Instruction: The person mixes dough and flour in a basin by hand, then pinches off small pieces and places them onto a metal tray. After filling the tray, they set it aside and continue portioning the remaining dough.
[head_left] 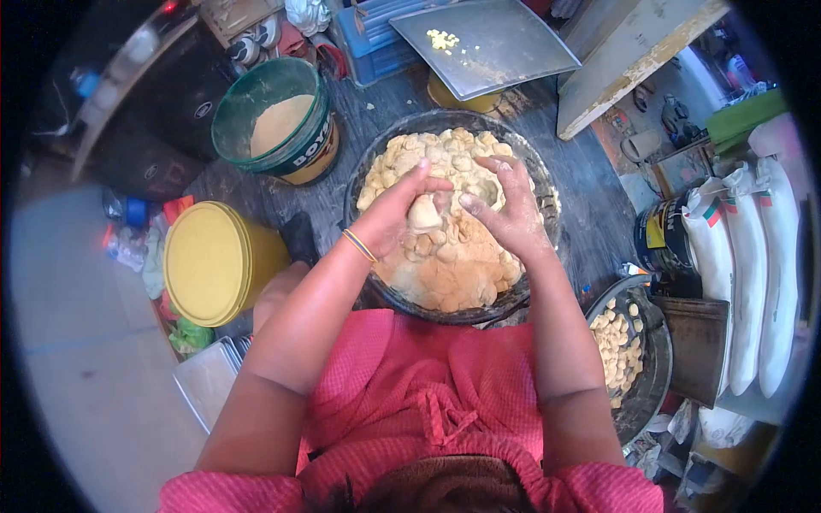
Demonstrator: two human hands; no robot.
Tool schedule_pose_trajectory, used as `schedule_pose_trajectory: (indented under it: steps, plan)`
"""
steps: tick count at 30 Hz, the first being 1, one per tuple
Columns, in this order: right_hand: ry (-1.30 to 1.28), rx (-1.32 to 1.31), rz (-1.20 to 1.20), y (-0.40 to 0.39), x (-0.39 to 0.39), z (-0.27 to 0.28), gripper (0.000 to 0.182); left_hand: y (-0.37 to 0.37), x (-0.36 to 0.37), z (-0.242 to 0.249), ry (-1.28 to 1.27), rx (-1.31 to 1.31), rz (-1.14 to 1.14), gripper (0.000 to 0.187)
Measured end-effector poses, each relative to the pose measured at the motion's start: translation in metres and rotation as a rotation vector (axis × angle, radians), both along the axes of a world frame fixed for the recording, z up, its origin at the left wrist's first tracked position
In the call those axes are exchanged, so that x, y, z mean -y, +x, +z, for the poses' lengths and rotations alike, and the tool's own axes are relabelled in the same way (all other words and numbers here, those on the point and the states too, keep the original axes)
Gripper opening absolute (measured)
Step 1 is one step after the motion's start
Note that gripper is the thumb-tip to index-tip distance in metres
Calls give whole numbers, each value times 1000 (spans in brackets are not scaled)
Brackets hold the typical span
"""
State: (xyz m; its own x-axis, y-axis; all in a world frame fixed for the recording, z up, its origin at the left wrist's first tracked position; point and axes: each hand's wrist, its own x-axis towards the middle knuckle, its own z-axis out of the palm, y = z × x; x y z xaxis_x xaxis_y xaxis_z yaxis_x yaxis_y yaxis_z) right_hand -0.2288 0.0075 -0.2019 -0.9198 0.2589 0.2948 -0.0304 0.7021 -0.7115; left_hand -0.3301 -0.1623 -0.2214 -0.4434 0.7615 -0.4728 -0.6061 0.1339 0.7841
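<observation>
A wide dark round basin (352, 192) sits in front of me, heaped with pale dough pieces (440, 154) and tan crumb-like powder (453, 278) on the near side. My left hand (395, 209) is over the left of the heap, its fingers curled around a pale lump of dough (425, 214). Facing it from the right, my right hand (510, 209) is dusted with powder. Its thumb and fingers are apart, with no piece visible between them. Some fingertips of both hands are hidden against the dough.
A green bucket (227, 128) of tan powder stands back left, a lidded yellow tub (203, 263) nearer left. Behind the basin, a metal tray (505, 51) carries small yellow bits (442, 39). A second basin (654, 368) with dough pieces stands right, near white sacks (744, 282).
</observation>
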Motion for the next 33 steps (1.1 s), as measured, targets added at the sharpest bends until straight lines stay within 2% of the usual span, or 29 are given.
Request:
schedule_pose_trajectory:
  steps: [2, 4, 6, 8, 10, 12, 14, 16, 18, 19, 21, 22, 24, 26, 27, 29, 31, 33]
  plan:
    - [0, 35, 22, 2, -7, -11, 49, -1, -1, -14, 92, 10, 85, 64]
    - [-5, 67, 40, 3, -16, -18, 51, -6, -3, -36, -102, -234, 185, 54]
    - [-118, 286, 63, 6, -24, -22, 50, -11, -3, -57, -262, -471, 122, 51]
    - [-121, 312, 77, 9, -22, -12, 49, -24, 5, -117, -474, -607, 71, 52]
    - [-116, 339, 96, 12, -24, -10, 49, -27, 5, -178, -570, -557, 50, 56]
    - [-26, 365, 194, 18, -27, -19, 47, -16, 3, -212, -668, -503, 20, 61]
    - [56, 437, 208, 24, -34, -22, 48, 16, -9, -231, -926, -868, -151, 68]
    - [172, 542, 232, 29, -40, -21, 49, 73, -28, -205, -1035, -974, -213, 75]
    - [155, 558, 224, 31, -44, -18, 49, 105, -36, -203, -891, -1145, -287, 76]
    - [153, 556, 218, 31, -46, -17, 49, 107, -39, -202, -896, -1140, -289, 76]
    - [134, 549, 207, 29, -46, -14, 49, 104, -46, -196, -600, -1249, -502, 75]
    - [124, 551, 214, 28, -46, -10, 49, 95, -56, -182, -594, -1126, -321, 70]
    - [107, 560, 202, 30, -47, -12, 49, 66, -55, -203, -775, -1151, -48, 67]
    - [116, 498, 204, 36, -49, -19, 49, 44, -40, -222, -974, -1252, 142, 63]
    - [110, 503, 196, 38, -50, -21, 49, 44, -33, -227, -971, -1253, 130, 63]
    - [135, 528, 209, 40, -52, -24, 48, 49, -20, -235, -1006, -1207, -168, 58]
    - [127, 529, 199, 39, -53, -22, 48, 58, -26, -222, -1011, -1196, -204, 58]
    - [117, 536, 190, 39, -53, -20, 48, 64, -30, -199, -999, -976, -403, 56]
